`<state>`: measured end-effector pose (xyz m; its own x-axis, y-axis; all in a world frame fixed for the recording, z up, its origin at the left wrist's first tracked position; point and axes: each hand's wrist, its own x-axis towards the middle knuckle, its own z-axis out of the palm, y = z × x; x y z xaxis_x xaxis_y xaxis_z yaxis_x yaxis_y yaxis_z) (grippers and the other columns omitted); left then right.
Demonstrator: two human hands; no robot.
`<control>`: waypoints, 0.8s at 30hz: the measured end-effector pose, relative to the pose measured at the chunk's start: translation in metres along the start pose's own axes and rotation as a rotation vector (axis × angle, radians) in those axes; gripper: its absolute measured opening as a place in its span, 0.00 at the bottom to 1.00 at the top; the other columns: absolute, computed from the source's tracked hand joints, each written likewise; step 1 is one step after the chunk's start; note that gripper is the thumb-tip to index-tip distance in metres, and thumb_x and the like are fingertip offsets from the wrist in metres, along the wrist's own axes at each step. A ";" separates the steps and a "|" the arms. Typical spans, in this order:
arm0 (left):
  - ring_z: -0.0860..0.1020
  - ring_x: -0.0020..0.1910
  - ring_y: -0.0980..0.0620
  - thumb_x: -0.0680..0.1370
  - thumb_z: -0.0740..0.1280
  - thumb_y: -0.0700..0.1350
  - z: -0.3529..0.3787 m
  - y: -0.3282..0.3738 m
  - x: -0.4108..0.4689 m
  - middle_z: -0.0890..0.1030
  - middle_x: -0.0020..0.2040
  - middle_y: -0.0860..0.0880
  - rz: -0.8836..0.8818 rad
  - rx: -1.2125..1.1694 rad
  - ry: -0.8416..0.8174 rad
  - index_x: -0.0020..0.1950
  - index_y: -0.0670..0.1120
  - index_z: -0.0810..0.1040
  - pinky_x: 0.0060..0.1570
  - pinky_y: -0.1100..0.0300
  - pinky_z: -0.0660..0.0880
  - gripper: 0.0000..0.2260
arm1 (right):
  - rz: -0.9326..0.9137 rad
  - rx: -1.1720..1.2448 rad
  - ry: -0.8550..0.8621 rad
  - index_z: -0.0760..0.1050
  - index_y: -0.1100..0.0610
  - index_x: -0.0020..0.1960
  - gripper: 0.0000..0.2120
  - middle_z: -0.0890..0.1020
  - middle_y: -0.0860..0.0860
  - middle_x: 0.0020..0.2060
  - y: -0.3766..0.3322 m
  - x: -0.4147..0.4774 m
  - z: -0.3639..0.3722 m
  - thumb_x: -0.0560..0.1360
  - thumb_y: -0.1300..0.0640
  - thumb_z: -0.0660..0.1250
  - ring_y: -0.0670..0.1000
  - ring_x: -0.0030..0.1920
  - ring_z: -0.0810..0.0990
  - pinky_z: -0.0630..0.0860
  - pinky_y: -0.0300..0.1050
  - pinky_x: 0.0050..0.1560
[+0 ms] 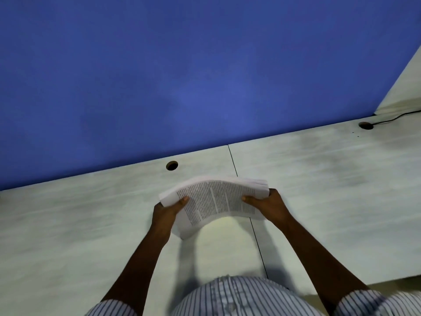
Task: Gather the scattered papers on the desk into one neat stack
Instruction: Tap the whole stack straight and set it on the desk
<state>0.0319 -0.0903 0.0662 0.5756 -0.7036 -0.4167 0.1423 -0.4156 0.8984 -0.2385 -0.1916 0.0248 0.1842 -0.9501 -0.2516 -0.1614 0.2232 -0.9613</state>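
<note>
Papers (216, 199): sitting gathered as one stack, printed side facing up; bowing upward in the middle; edges at the right end fanning slightly rather than lining up flush.
Where the papers are: hanging between both hands near the middle of the desk (319, 190), over the seam (256, 236); casting a shadow on the surface below; I cannot tell whether the near left corner is touching the desk.
Left hand (167, 209): gripping the left end of the stack; thumb lying on top of the print, fingers going underneath out of sight.
Right hand (267, 202): gripping the right end the same way; thumb pressing on top, fingers curling under.
Hands together: standing apart, one clamping each end.
Desk: pale wood grain; running along a blue partition (182, 76); the picture is blurring slightly.
Left hole (171, 165): sitting by the partition, beyond the stack.
Right hole (365, 125): sitting far right; a dark cable (391, 118) is running from it toward the right edge.
Shirt (239, 297): striped, showing at the bottom edge.
</note>
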 end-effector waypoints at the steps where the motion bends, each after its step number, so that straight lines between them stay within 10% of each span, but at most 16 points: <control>1: 0.83 0.52 0.46 0.68 0.80 0.46 0.000 0.000 0.000 0.86 0.49 0.48 0.019 -0.001 0.007 0.49 0.49 0.83 0.56 0.48 0.79 0.13 | -0.001 0.003 0.013 0.82 0.52 0.48 0.15 0.86 0.48 0.45 -0.002 0.000 0.002 0.64 0.55 0.82 0.48 0.47 0.85 0.81 0.44 0.47; 15: 0.84 0.48 0.47 0.67 0.79 0.39 -0.023 -0.012 -0.002 0.87 0.45 0.50 0.112 0.024 -0.011 0.48 0.47 0.84 0.48 0.57 0.78 0.12 | 0.002 -0.096 -0.081 0.84 0.52 0.51 0.16 0.87 0.49 0.48 0.019 -0.006 -0.006 0.65 0.54 0.81 0.50 0.50 0.85 0.81 0.49 0.54; 19: 0.81 0.55 0.52 0.71 0.77 0.44 -0.032 0.035 0.009 0.84 0.54 0.55 0.386 0.413 -0.041 0.54 0.51 0.84 0.58 0.56 0.77 0.13 | -0.046 -0.201 -0.188 0.84 0.52 0.54 0.15 0.87 0.45 0.47 -0.001 -0.006 -0.008 0.68 0.51 0.79 0.44 0.48 0.85 0.81 0.46 0.54; 24: 0.65 0.74 0.49 0.61 0.79 0.65 -0.005 0.069 0.007 0.69 0.74 0.53 0.711 1.046 -0.226 0.72 0.54 0.70 0.73 0.49 0.63 0.43 | -0.158 -0.399 -0.321 0.84 0.54 0.54 0.19 0.86 0.48 0.47 -0.050 -0.003 0.005 0.68 0.45 0.78 0.45 0.45 0.85 0.81 0.43 0.45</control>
<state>0.0496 -0.1210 0.1264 0.1003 -0.9950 0.0002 -0.8943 -0.0901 0.4384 -0.2259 -0.1984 0.0727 0.5135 -0.8370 -0.1893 -0.4520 -0.0763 -0.8887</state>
